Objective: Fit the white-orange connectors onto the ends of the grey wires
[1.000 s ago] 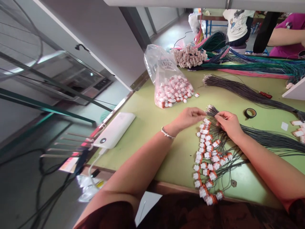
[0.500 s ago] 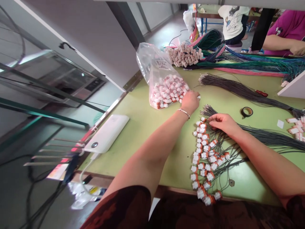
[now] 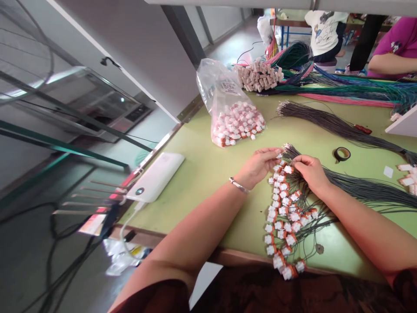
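Note:
My left hand [image 3: 260, 166] pinches a small white connector housing [image 3: 279, 155] at the cut ends of a dark wire bundle [image 3: 361, 184]. Across from it, my right hand [image 3: 309, 171] has its fingers closed on a thin dark wire near those ends; the wire is mostly hidden by the fingers. Below both hands, several white-and-orange connectors [image 3: 276, 215] on dark wires lie spread down to the table's front edge. A clear plastic bag [image 3: 224, 102] holding many more such connectors sits beyond my left hand.
A second dark wire bundle [image 3: 329, 124], a roll of black tape [image 3: 342, 154] and a red-handled tool [image 3: 362, 129] lie farther back. Green, blue and pink wires [image 3: 345, 91] line the far edge. A white power bank [image 3: 158, 176] rests at left. A co-worker's arm [image 3: 391, 64] shows behind.
My left hand has come back from beside the plastic bag to the wire ends, bringing a connector housing close to my right hand. The camera view has shifted slightly.

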Action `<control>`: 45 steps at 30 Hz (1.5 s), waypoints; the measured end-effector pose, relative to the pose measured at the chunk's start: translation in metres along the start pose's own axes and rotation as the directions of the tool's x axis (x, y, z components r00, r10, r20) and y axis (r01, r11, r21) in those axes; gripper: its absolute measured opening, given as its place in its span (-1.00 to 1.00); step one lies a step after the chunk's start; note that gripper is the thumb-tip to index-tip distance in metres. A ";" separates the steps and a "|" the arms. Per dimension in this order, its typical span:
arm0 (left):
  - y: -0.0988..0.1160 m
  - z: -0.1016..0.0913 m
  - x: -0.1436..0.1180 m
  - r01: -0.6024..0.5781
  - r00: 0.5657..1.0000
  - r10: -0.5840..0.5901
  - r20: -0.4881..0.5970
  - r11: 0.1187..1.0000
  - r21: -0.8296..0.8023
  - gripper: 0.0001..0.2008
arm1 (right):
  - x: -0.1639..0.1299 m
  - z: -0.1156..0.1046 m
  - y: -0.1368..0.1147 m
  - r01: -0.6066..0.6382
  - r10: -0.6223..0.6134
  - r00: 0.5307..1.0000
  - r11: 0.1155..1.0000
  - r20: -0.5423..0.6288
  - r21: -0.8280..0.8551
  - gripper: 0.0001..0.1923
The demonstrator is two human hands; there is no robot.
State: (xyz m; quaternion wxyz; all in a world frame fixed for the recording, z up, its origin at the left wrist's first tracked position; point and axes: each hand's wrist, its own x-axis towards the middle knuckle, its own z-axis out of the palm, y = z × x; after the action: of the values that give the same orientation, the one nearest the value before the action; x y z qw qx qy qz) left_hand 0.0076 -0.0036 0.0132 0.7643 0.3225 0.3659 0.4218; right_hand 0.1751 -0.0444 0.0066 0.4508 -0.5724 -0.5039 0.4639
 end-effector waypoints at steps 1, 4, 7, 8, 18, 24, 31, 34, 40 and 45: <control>-0.001 -0.001 -0.001 0.009 1.000 -0.009 0.019 1.000 0.017 -0.89 | 0.000 0.000 0.001 0.023 -0.023 1.000 1.000 -0.007 -0.020 -0.89; -0.004 -0.002 -0.001 0.024 0.997 -0.028 0.076 0.998 0.053 -0.78 | 0.000 0.001 0.003 0.061 -0.061 0.998 0.996 -0.004 -0.071 -0.88; -0.006 -0.004 0.000 0.020 0.993 -0.024 0.114 0.999 0.036 -0.74 | -0.001 0.001 0.004 0.094 -0.095 0.996 0.991 0.003 -0.096 -0.87; -0.007 -0.005 0.001 0.026 0.992 -0.031 0.123 0.999 0.038 -0.75 | -0.001 0.001 0.004 0.105 -0.106 0.994 0.989 0.002 -0.103 -0.86; -0.011 -0.011 0.004 0.046 0.978 -0.065 0.196 0.994 0.103 -0.77 | -0.004 0.002 0.003 0.164 -0.163 0.986 0.975 0.017 -0.152 -0.87; -0.012 -0.009 0.001 -0.005 0.974 -0.038 0.223 0.982 0.189 -0.72 | -0.003 0.001 0.002 0.159 -0.153 0.987 0.968 0.047 -0.194 -0.88; -0.011 -0.005 -0.002 -0.251 0.959 0.148 0.244 0.845 0.473 -0.80 | -0.001 -0.002 0.004 0.140 -0.125 0.989 0.960 0.079 -0.241 -0.88; -0.009 -0.001 -0.005 -0.331 0.936 0.188 0.297 0.759 0.561 -0.87 | -0.001 -0.003 0.007 0.150 -0.129 0.987 0.958 0.098 -0.246 -0.88; -0.012 0.002 -0.005 -0.220 0.973 0.149 0.179 0.839 0.497 -0.88 | -0.002 -0.005 0.007 0.094 -0.089 0.995 0.982 0.041 -0.161 -0.86; -0.013 -0.002 -0.002 -0.153 0.985 0.113 0.127 0.912 0.380 -0.83 | -0.003 -0.006 0.002 -0.006 0.007 1.000 0.998 0.005 -0.066 -0.91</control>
State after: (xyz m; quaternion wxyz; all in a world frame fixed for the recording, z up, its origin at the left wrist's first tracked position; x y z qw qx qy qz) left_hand 0.0101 -0.0100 0.0022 0.6723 0.5131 0.3798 0.3749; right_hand 0.1815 -0.0475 0.0056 0.4289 -0.5875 -0.5181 0.4499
